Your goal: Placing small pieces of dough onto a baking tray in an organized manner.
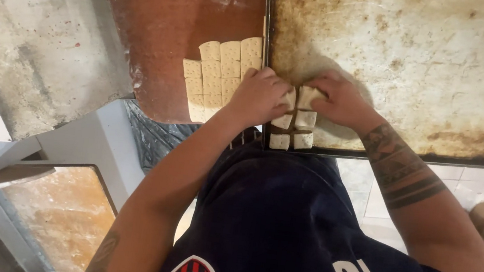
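Pressing both hands, L (pixel 259 95) & R (pixel 339 99), grip closed on dough squares (pixel 296 121) at baking tray (pixel 448 57) edge

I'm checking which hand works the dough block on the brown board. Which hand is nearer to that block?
Left. The left hand lies against the right edge of the dough block on the brown board. The right hand is farther right, over the metal tray, touching the small dough pieces.

I count two hands, my left hand (pixel 259 95) and my right hand (pixel 339 99). I see two baking trays (pixel 447 69). About six dough squares (pixel 302 140) sit there, about twelve (pixel 219 72) beside.
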